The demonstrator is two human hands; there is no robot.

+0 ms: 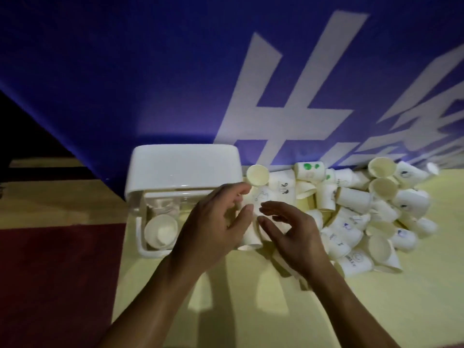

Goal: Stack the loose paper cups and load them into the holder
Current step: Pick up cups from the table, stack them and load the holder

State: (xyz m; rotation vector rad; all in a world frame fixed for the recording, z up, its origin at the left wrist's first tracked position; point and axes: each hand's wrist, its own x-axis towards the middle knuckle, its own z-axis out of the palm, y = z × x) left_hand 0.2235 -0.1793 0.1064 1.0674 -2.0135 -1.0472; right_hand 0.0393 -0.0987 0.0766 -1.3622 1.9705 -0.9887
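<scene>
Our two bare forearms reach in from the near edge. We have the left hand (216, 222) just right of the holder (183, 167), its fingers and thumb curled round a short stack of cups (251, 233). That stack lies tilted beside the holder's right wall, wider end toward us. Our right hand (296, 237) is on the far side of the stack from the holder, with loosely bent, spread fingers that grip nothing. We cannot tell whether its fingertips touch the stack.

The holder has a white lid over clear walls. One cup (160, 229) sits inside it, mouth toward us.

Farther right of the holder, beyond our hands, a pile of loose cups (351, 197) lies jumbled on the yellow table (401, 297), some on their sides and some mouth up. Behind the holder stands a blue banner (125, 71) with large white characters.
</scene>
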